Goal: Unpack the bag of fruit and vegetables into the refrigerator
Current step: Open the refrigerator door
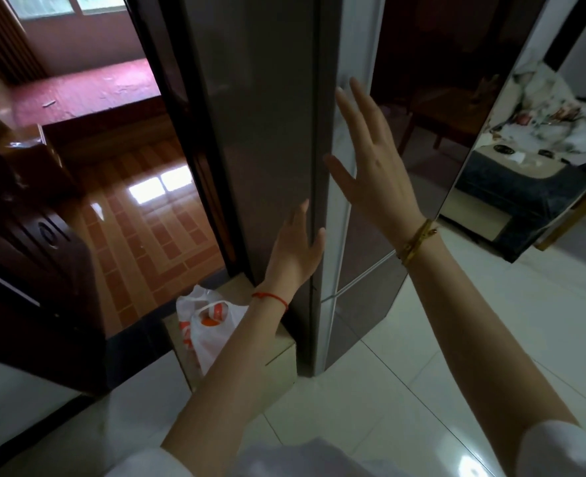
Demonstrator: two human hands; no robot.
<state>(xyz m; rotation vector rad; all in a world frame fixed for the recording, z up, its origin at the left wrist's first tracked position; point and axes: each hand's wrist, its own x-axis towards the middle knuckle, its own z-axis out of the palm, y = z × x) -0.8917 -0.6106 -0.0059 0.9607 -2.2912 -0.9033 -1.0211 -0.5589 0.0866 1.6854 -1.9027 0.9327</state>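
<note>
The refrigerator point(267, 149) has a smooth, glossy brown-grey skin, and its door front point(422, 115) shines like a mirror, with a brushed metal strip down the edge. The bag point(209, 325) is thin, crinkled white plastic with orange print, half translucent. It sits on a low step point(277, 356) of pale, matt, smooth board. The floor point(456, 339) is polished white tile, and beyond the doorway orange-brown tile point(140, 228) gleams. A dark cabinet point(43, 253) looks like lacquered carved wood. A thin red cord point(270, 297) and a gold metal bangle point(417, 241) circle the wrists.
</note>
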